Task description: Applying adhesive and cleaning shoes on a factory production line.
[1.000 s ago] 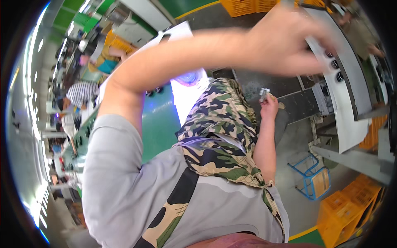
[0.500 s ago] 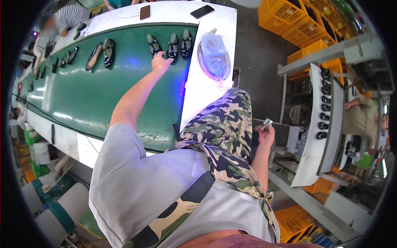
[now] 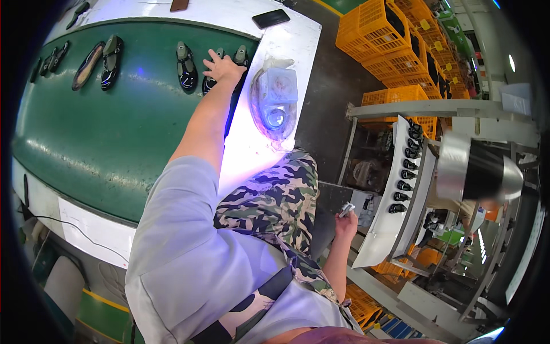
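glossy black patent shoes are lying on the smooth green tabletop [image 3: 132,137], three of them grouped near the white ledge [image 3: 303,37]: a left shoe [image 3: 187,71], a middle shoe [image 3: 208,86] and a right shoe [image 3: 242,55]. each is holding a matte grey-green form at its heel end. the left shoe's long axis is running roughly away from the person, its rounded toe pointing back toward the body; the middle shoe is mostly hiding beneath the left hand [image 3: 224,70]. that hand is spreading its fingers wide, palm down, and whether it is touching the shoe cannot be told. the right hand [image 3: 345,225] is pinching one small silvery metal piece [image 3: 347,208]. farther left, two more shoes are lying side by side, a strapped shoe [image 3: 112,62] and a tan-soled shoe [image 3: 87,67] tipping onto its side. on the ledge, one flat black phone [image 3: 271,19] and one clear plastic container [image 3: 281,86] are resting
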`<state>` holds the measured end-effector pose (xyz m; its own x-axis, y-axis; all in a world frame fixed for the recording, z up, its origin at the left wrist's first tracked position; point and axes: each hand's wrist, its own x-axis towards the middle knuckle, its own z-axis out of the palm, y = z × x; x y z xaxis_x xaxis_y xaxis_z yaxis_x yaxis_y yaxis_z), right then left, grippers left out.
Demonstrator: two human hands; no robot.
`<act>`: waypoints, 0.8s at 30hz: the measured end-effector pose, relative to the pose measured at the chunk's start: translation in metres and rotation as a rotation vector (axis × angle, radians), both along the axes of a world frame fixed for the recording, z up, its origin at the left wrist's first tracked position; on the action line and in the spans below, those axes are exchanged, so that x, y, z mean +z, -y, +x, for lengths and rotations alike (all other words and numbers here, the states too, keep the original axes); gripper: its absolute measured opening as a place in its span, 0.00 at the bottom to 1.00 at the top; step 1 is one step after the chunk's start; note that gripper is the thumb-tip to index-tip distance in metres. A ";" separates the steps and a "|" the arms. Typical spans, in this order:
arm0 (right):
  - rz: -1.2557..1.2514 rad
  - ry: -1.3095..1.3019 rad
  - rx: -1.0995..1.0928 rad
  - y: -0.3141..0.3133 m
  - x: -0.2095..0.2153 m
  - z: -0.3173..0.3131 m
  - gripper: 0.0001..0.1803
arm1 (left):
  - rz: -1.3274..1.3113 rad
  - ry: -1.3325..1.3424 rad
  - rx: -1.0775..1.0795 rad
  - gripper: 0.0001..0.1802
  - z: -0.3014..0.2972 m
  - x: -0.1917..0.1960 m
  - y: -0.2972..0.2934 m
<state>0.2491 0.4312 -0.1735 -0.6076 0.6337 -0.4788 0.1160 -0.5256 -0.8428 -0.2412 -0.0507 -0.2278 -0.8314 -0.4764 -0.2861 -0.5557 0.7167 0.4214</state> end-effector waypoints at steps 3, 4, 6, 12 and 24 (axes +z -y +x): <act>-0.012 0.018 -0.052 0.008 0.007 -0.007 0.07 | -0.058 -0.025 -0.148 0.32 0.003 0.004 0.001; -0.008 0.023 -0.056 0.011 0.007 -0.011 0.07 | -0.061 -0.019 -0.143 0.32 -0.001 0.002 0.006; 0.000 0.055 -0.014 0.015 0.005 -0.026 0.08 | -0.097 -0.011 -0.256 0.32 -0.007 -0.003 0.017; 0.099 0.012 0.041 0.022 0.018 -0.043 0.07 | -0.166 0.058 -0.323 0.36 -0.007 -0.003 0.086; 0.015 0.028 0.026 -0.030 -0.007 -0.029 0.12 | -0.283 0.018 -1.501 0.16 0.113 0.020 0.275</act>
